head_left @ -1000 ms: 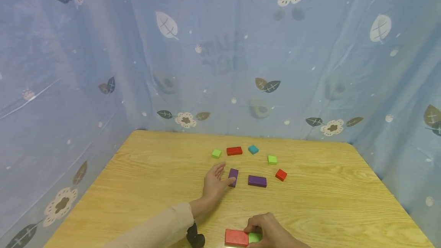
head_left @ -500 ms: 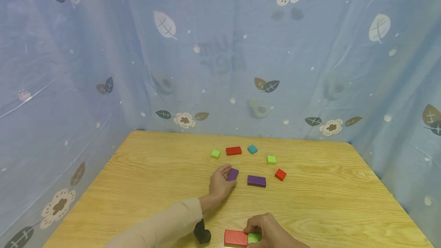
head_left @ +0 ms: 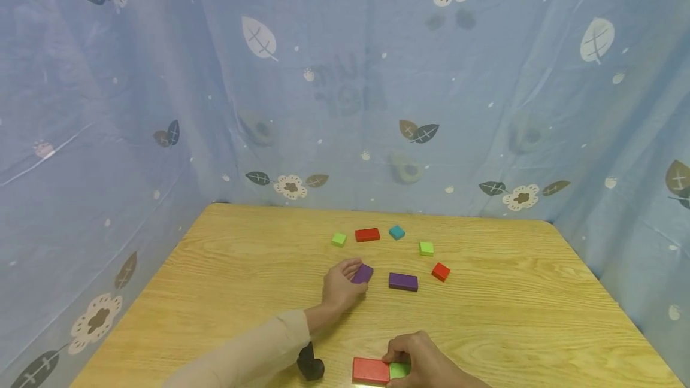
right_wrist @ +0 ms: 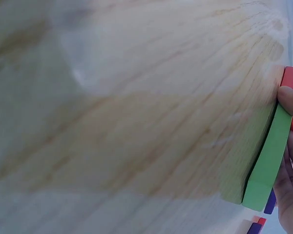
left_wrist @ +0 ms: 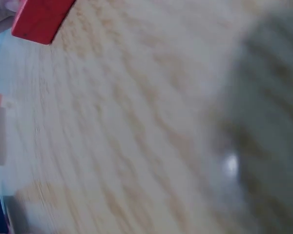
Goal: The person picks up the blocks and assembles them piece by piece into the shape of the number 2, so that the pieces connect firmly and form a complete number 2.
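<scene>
In the head view my left hand holds a purple block, thumb at its near end and fingers along its left side. Part of that block is hidden behind the hand. Nearer the front edge, my right hand grips a green block set end to end with a red block. The right wrist view has the long green block with a thumb on it, and the red block beyond. One corner of the red block fills the left wrist view's upper left.
A second purple block lies right of the left hand. Farther back sit a red block, a blue one, green blocks and a small red one. A black object is under the left sleeve.
My left hand has moved slightly right and brought its fingers around the purple block, which now stands at a more slanted angle. The right hand, green block and red block have stayed put.
</scene>
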Available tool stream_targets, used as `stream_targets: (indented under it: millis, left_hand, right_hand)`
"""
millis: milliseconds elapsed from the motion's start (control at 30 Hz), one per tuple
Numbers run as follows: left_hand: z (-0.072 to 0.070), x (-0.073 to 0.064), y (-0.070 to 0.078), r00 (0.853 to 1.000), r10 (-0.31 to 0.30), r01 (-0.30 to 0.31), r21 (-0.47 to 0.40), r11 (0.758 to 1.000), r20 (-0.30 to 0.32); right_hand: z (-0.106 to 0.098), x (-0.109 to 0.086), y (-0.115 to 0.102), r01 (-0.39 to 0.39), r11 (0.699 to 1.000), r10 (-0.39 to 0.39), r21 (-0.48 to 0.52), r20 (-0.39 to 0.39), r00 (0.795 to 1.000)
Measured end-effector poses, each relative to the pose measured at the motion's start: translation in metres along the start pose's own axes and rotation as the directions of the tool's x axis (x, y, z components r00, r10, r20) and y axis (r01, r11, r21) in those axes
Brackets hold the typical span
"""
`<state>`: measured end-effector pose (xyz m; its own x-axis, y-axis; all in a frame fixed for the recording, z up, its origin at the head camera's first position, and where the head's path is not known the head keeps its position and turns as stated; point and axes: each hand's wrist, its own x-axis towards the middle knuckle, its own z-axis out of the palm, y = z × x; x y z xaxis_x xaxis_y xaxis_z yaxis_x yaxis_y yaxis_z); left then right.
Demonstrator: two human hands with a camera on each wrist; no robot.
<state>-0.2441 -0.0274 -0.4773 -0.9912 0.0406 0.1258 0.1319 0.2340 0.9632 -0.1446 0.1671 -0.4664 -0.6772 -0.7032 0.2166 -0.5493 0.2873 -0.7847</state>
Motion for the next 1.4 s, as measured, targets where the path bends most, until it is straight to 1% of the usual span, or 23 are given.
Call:
stream_targets:
  millis: [200,300,400,500,600,733,933,1067,1200,1400]
  left_hand:
    - [-0.005,-0.004,0.004,0.999,-0.006,0.008,-0.065,0.998,0.036]
    - [-0.005,-0.006,0.006,0.999,0.003,0.002,-0.101,0.995,0.045]
    - [-0.005,-0.008,0.007,0.998,0.007,0.002,-0.132,0.991,0.068]
    - [-0.004,-0.012,0.006,0.995,-0.008,0.023,-0.149,0.989,0.099]
    - [-0.004,-0.017,0.005,0.992,-0.027,0.044,-0.14,0.989,0.122]
    - [-0.006,-0.024,0.005,0.989,-0.033,0.054,-0.144,0.988,0.146]
    - [-0.011,-0.033,0.004,0.984,-0.045,0.081,-0.208,0.975,0.174]
    - [-0.013,-0.039,0.005,0.978,-0.06,0.108,-0.232,0.967,0.202]
    - [-0.015,-0.046,0.007,0.968,-0.078,0.14,-0.252,0.958,0.239]
    - [-0.017,-0.057,0.009,0.959,-0.086,0.161,-0.273,0.948,0.269]
  right_hand:
    - [0.001,0.0,0.001,0.006,1.0,-0.006,-0.011,-0.002,1.0]
    - [0.001,0.0,0.001,0.016,1.0,-0.016,-0.007,-0.004,1.0]
    - [0.002,0.001,0.002,0.02,1.0,-0.02,-0.004,-0.006,1.0]
    - [0.002,0.001,0.003,0.027,1.0,-0.026,0.005,-0.009,1.0]
    - [0.003,0.001,0.004,0.044,0.999,-0.044,-0.002,-0.019,0.999]
    - [0.003,0.001,0.004,0.053,0.998,-0.053,-0.025,-0.023,0.998]
    - [0.003,0.0,0.003,0.034,0.999,-0.035,-0.034,-0.017,0.999]
    - [0.003,0.0,0.004,0.049,0.998,-0.05,-0.026,-0.025,0.998]
    - [0.003,0.0,0.004,0.056,0.998,-0.057,-0.021,-0.031,0.998]
    - [0.003,0.001,0.003,0.05,0.999,-0.05,-0.007,-0.036,0.998]
